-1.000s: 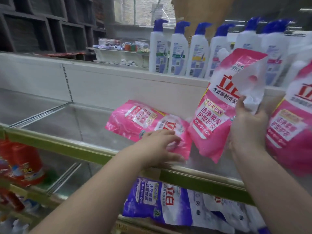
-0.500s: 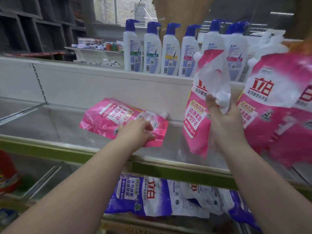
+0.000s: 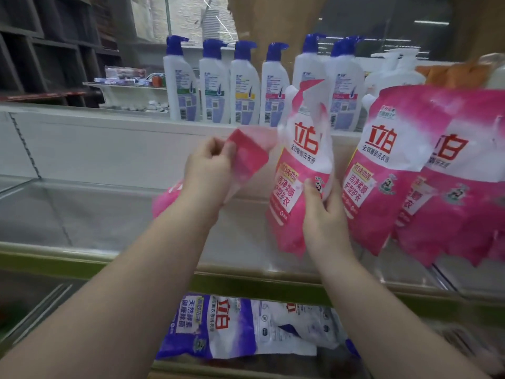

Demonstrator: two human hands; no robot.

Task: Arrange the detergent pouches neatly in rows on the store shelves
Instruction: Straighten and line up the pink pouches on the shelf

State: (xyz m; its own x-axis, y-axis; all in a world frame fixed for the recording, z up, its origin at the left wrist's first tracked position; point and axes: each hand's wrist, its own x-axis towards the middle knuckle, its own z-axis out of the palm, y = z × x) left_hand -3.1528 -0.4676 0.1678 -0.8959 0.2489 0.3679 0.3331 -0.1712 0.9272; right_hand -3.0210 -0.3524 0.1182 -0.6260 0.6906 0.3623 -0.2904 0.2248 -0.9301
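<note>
While left hand (image 3: 209, 170) fingers pinch blurred pouch (image 3: 247, 155), right hand (image 3: 323, 214) grips upright pouch (image 3: 299, 170)

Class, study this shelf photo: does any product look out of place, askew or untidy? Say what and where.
Yes. On the lower shelf, purple pouches lie flat and overlapping instead of standing in a row. Above, the left hand holds a blurred pink pouch tilted, while the right hand steadies an upright pink pouch. The white bottles stand neatly.
</note>
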